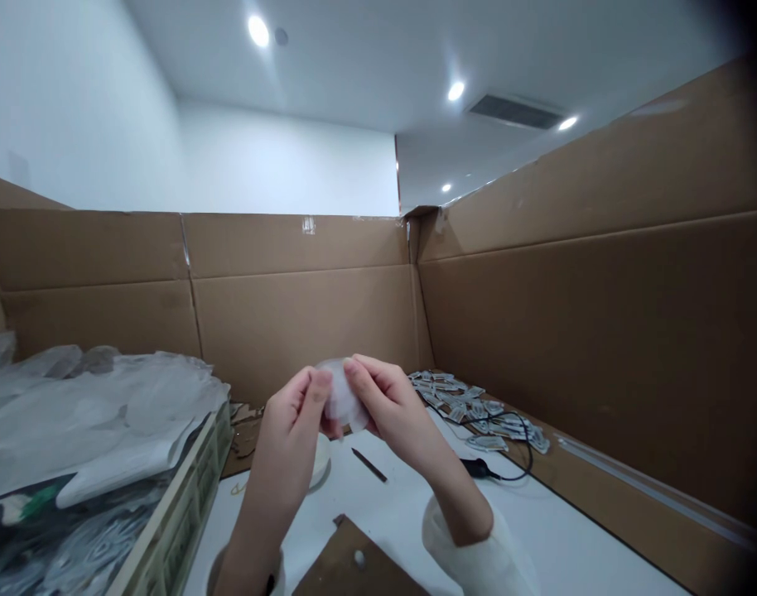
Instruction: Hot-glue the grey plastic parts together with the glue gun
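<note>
Translucent white disc point(346, 406): one piece, thin and roughly round, possibly film or soft plastic; blur keeps us from telling which. Location: raised in front of us, near the middle of the view, above the far part of the white tabletop point(409, 488).
Left hand point(297, 406): nearly closed, thumb and bent fingers pinching the disc's left edge.
Right hand point(388, 397): likewise nearly closed, thumb laid over the disc's upper right, fingers curled behind.
Disc between hands: directly between the two thumbs, touching both, so neither hand is nearer. We read the broad face as turned toward us; the outline is too near round, and too covered, for us to name a long axis.
Pencil-like stick point(369, 465): dark, lying on the tabletop below the hands, slanting down to the right, touched by neither.
White round item point(320, 462): partly hidden behind our left wrist; kind not clear to us.
Brown board point(359, 575): nearest edge of the table, between our forearms, a small pale lump point(359, 559) on it.
Plastic crate point(189, 505): at left, filled with clear plastic bags point(130, 397).
Flat tag-like pieces point(494, 418): heaped at right, beyond our right forearm.
Black corded handle point(476, 468): just beside that forearm, its cord looping near the heap.
Cardboard walls point(297, 314): behind and at right.
</note>
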Tool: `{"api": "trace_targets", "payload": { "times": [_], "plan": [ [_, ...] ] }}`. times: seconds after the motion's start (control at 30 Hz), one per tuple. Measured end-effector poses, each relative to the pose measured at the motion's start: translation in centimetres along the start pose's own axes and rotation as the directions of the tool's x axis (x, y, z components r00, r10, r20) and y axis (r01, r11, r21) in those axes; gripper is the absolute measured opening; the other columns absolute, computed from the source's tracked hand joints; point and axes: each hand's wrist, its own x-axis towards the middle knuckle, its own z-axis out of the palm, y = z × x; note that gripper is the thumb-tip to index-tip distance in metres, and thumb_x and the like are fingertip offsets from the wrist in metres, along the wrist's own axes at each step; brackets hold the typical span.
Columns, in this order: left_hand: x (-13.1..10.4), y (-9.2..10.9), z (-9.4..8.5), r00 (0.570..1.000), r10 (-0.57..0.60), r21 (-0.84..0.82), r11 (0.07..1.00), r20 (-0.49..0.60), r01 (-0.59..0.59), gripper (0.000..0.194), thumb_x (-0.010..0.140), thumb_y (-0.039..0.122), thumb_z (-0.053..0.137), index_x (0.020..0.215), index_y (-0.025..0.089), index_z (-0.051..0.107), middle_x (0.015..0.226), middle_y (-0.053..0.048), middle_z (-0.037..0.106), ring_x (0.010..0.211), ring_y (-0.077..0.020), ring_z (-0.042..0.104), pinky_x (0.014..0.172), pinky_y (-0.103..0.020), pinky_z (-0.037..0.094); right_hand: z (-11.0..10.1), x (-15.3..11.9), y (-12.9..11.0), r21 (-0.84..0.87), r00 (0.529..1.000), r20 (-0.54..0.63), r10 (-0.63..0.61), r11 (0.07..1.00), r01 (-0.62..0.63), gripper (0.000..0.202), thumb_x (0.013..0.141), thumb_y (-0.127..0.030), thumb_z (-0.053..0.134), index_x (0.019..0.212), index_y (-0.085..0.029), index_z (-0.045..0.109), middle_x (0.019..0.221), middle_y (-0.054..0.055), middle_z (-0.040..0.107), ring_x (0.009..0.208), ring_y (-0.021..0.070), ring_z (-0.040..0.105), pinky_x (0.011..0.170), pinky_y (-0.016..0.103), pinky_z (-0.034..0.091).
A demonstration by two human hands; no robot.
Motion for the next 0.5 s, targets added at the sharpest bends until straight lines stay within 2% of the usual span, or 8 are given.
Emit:
{"api": "trace_targets", "payload": {
  "times": [0.07, 0.1, 0.17, 0.23, 0.3, 0.37, 0.43, 0.5],
  "plan": [
    [-0.1, 0.4, 0.6, 0.995, -0.061, -0.219, 0.975, -0.081, 0.041, 0.044, 0.086, 0.059, 0.045, 0.091, 0.018, 0.06, 0.078, -0.003, 0.064, 0.072, -0.0142, 0.06, 0.067, -0.023, 0.048, 0.2, 0.1, 0.1, -0.02, 0.996, -0.073, -0.049, 0.999, 0.047, 0.041, 0.092, -0.049, 0.038, 0.065, -0.018, 0.036, 0.056, -0.005, 0.033, 0.047, 0.0053, 0.03, 0.043, 0.019, 0.024],
    [-0.2, 0.6, 0.9, 0.99, -0.112, -0.332, 0.94, -0.089, 0.077, 0.047, 0.088, 0.059, 0.04, 0.106, 0.019, 0.058, 0.091, -0.006, 0.066, 0.084, -0.0163, 0.062, 0.076, -0.026, 0.049, 0.3, 0.2, 0.2, -0.053, 0.99, -0.113, -0.079, 0.996, 0.074, 0.041, 0.093, -0.048, 0.037, 0.065, -0.018, 0.035, 0.055, -0.005, 0.033, 0.047, 0.0056, 0.031, 0.044, 0.019, 0.024],
    [-0.6, 1.4, 1.4, 0.978, -0.209, -0.504, 0.845, -0.005, 0.178, 0.053, 0.091, 0.057, 0.034, 0.128, 0.022, 0.048, 0.113, -0.009, 0.063, 0.105, -0.0194, 0.059, 0.091, -0.032, 0.047, 0.3, 0.6, 0.9, -0.214, 0.968, -0.193, -0.162, 0.969, 0.119, 0.041, 0.094, -0.045, 0.035, 0.062, -0.019, 0.032, 0.053, -0.005, 0.031, 0.046, 0.0061, 0.029, 0.045, 0.02, 0.022],
    [-1.2, 2.4, 1.4, 0.968, -0.235, -0.595, 0.767, 0.087, 0.24, 0.055, 0.091, 0.054, 0.033, 0.136, 0.023, 0.041, 0.125, -0.01, 0.057, 0.116, -0.0213, 0.054, 0.1, -0.037, 0.042, 0.0, 1.2, 2.0, -0.453, 0.919, -0.286, -0.272, 0.883, 0.12, 0.04, 0.093, -0.042, 0.034, 0.061, -0.019, 0.028, 0.05, -0.005, 0.027, 0.045, 0.0068, 0.023, 0.046, 0.022, 0.017],
    [-1.8, 3.4, 1.2, 0.979, -0.189, -0.648, 0.736, 0.079, 0.194, 0.055, 0.091, 0.051, 0.033, 0.139, 0.024, 0.038, 0.133, -0.009, 0.052, 0.123, -0.0216, 0.049, 0.106, -0.038, 0.037, -0.5, 1.9, 3.0, -0.644, 0.842, -0.381, -0.382, 0.763, 0.054, 0.037, 0.091, -0.039, 0.035, 0.061, -0.019, 0.028, 0.049, -0.005, 0.024, 0.046, 0.0077, 0.016, 0.047, 0.024, 0.013],
    [-2.3, 4.0, 0.8, 0.993, -0.117, -0.664, 0.743, -0.006, 0.084, 0.055, 0.091, 0.048, 0.034, 0.14, 0.026, 0.036, 0.137, -0.007, 0.048, 0.127, -0.0212, 0.045, 0.11, -0.037, 0.032, -1.0, 2.3, 3.6, -0.706, 0.784, -0.445, -0.432, 0.708, -0.01, 0.036, 0.09, -0.039, 0.035, 0.061, -0.019, 0.029, 0.049, -0.005, 0.023, 0.047, 0.0082, 0.014, 0.049, 0.026, 0.011],
    [-2.4, 4.0, 0.7, 0.993, -0.07, -0.641, 0.768, -0.092, -0.005, 0.055, 0.09, 0.047, 0.035, 0.141, 0.027, 0.036, 0.139, -0.006, 0.047, 0.13, -0.0214, 0.041, 0.112, -0.037, 0.03, -1.2, 2.3, 3.7, -0.675, 0.775, -0.471, -0.42, 0.737, -0.011, 0.037, 0.091, -0.039, 0.035, 0.06, -0.019, 0.028, 0.05, -0.005, 0.023, 0.046, 0.0081, 0.016, 0.049, 0.025, 0.013],
    [-2.2, 3.3, 0.8, 0.99, -0.069, -0.595, 0.804, -0.125, -0.019, 0.054, 0.089, 0.046, 0.037, 0.139, 0.027, 0.039, 0.137, -0.007, 0.048, 0.129, -0.0223, 0.042, 0.111, -0.038, 0.03, -1.0, 1.9, 3.2, -0.576, 0.804, -0.469, -0.366, 0.817, 0.036, 0.04, 0.093, -0.04, 0.034, 0.06, -0.019, 0.028, 0.05, -0.005, 0.025, 0.046, 0.0077, 0.021, 0.049, 0.025, 0.016]
  ]
}}
